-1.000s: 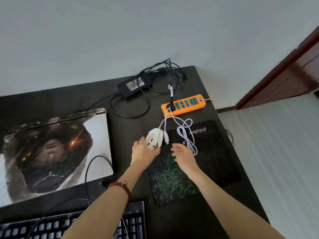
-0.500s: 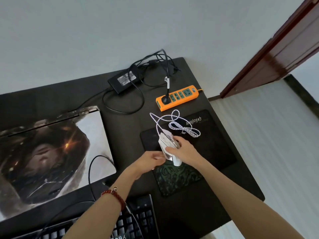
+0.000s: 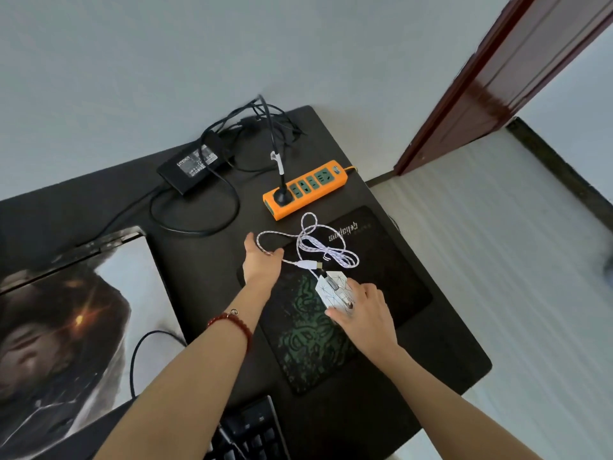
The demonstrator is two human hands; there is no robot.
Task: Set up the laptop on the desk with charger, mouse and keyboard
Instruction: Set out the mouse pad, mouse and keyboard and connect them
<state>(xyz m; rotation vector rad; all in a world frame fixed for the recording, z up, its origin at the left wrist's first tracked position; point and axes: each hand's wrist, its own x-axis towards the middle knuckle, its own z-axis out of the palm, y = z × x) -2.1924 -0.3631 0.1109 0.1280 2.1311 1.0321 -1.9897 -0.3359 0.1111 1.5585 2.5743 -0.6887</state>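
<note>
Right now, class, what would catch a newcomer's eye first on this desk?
The orange power strip at the desk's far edge stands out, one black plug in its left end. Nearer, the right hand holds a white mouse on the black-and-green mouse pad. The left hand reaches for its white cable.

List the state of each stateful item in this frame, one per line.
laptop: lid closed, flat on desk.
mouse: on mouse pad, under right hand.
mouse cable: loose, USB plug unconnected; left hand at it.
power strip: one black plug inserted.
charger brick: on desk, cables attached.
keyboard: partly visible.
</note>
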